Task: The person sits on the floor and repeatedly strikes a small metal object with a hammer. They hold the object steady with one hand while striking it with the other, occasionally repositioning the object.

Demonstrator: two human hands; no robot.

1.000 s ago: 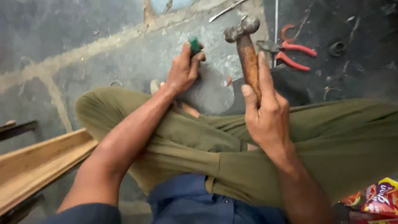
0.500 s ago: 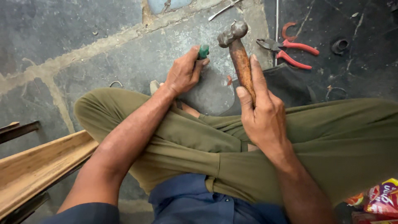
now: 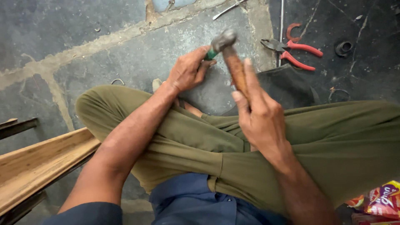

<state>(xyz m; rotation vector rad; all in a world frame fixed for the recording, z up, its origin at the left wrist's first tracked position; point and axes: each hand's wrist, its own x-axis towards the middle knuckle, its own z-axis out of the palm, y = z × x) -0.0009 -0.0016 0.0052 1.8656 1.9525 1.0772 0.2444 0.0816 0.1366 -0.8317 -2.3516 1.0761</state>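
Note:
I sit cross-legged on a stone floor in olive trousers. My left hand (image 3: 186, 71) is closed around a small tool with a green handle (image 3: 211, 54), held upright against the floor in front of my knee. My right hand (image 3: 260, 114) grips the wooden handle of a hammer (image 3: 234, 62). The hammer's steel head (image 3: 223, 40) is right at the top of the green-handled tool, touching or just above it; the head is blurred.
Red-handled pliers (image 3: 293, 50) lie on the floor at upper right, next to a thin metal rod (image 3: 281, 29) and a small black ring (image 3: 343, 48). A dark cloth (image 3: 287, 87) lies beyond my right knee. Wooden moulding (image 3: 37, 164) lies at left. Colourful wrappers (image 3: 381, 202) sit at lower right.
The hammer head has swung left and down, from beside the pliers onto the top of the green-handled tool. My left hand has stayed in place on the tool.

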